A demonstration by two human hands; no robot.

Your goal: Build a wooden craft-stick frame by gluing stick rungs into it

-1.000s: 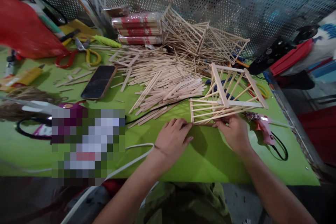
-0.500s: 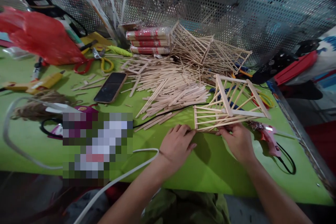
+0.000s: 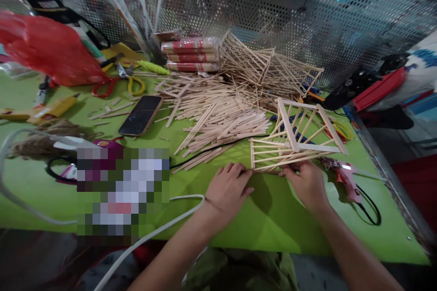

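Observation:
A frame (image 3: 293, 134) built of wooden craft sticks and thin round sticks stands on the green table. My right hand (image 3: 305, 182) is closed on its lower near edge, thumb in front and the other fingers partly hidden behind the sticks. My left hand (image 3: 228, 188) rests on the table by the frame's near left corner. Its fingers are bent a little, the index fingertip touches that corner, and the thumb sticks out apart. To the right of my right hand lies a pink glue gun (image 3: 350, 182).
Loose craft sticks (image 3: 225, 118) are heaped behind the frame, before a larger stick structure (image 3: 269, 63). A phone (image 3: 140, 116), scissors (image 3: 134, 85) and twine (image 3: 51, 138) lie left. A white cable (image 3: 153, 232) crosses the front edge. A perforated metal panel (image 3: 239, 4) stands behind.
The whole view has shifted slightly, so everything appears a little further left. Both hands keep their places at the frame.

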